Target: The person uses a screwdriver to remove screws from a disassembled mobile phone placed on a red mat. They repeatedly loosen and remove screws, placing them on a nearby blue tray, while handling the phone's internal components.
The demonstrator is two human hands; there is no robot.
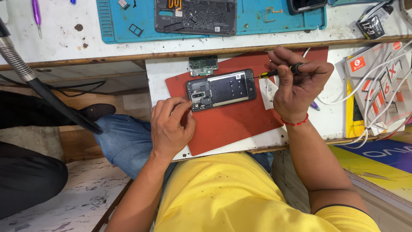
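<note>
Two bare hands working over an opened phone (221, 90), lying flat with its back cover off on a red mat (231, 124). Left hand (169, 126) resting on the mat at the lower left corner of the phone, fingers curled, fingertips (185, 105) touching the edge of the phone and pressing it down. Right hand (298, 83) closed around a small screwdriver (281, 71) with yellow and black handle, holding it almost level, the thin tip reaching toward the upper right edge of the phone; hard to tell whether touching or not. Wearing a red thread bracelet (296, 123) on the right wrist.

Lying just above the phone, at the top edge of the red mat, a small green circuit board (204, 65). Sitting further up on the white bench, a blue work mat (257, 19) carrying a dark phone back frame (195, 16) and some small parts. Lying at the right side, white cables (377, 71) over flat printed boxes (377, 86). Lying at the top left, a purple pen-like tool (36, 13). Crossing the left side, a flexible metal arm with black sleeve (38, 86). Showing below, a yellow shirt (223, 197) and blue jeans (122, 139).
</note>
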